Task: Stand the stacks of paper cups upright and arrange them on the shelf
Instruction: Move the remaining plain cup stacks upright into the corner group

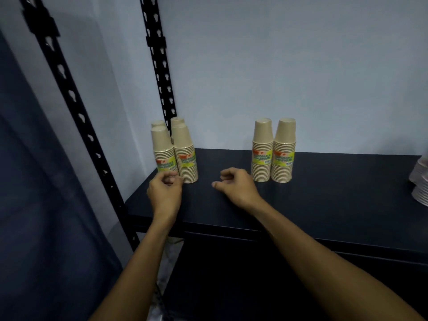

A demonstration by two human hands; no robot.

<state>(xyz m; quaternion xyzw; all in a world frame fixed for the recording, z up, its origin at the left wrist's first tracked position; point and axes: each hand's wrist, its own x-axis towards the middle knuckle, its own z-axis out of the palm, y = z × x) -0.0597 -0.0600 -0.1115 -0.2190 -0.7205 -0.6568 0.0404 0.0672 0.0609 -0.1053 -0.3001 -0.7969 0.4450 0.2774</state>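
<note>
Left hand: the left hand [165, 189] hovers low over the shelf [324, 195] with fingers loosely curled; its fingertips sit right at the foot of the nearest stack, but I cannot tell whether they touch it. Nothing is plainly pinched.
Right hand: the right hand [236, 186] is loosely curled too and holds nothing, its thumb pointing toward the left hand, bare shelf between the two.
Left group of cups: four stacks [185, 156] stand upright, rims down, just beyond the left hand's fingertips — two in front, two behind, packed close against the rear post [159, 72] of the rack.
Right pair of cups: two more stacks [273, 156] stand upright just beyond and to the outer side of the right hand, side by side and touching or nearly so, labels facing forward.
Far side: well outside the right hand, at the frame's edge, a pale pile of stacked ware [420, 181], too cropped to name.
Progress: every stack in view is already standing; none lies on its side.
Left to do: judging by the gap, only arranging — the right pair stands well apart from the four, and closing that gap or squaring the rows looks like the remaining work, if any.
</note>
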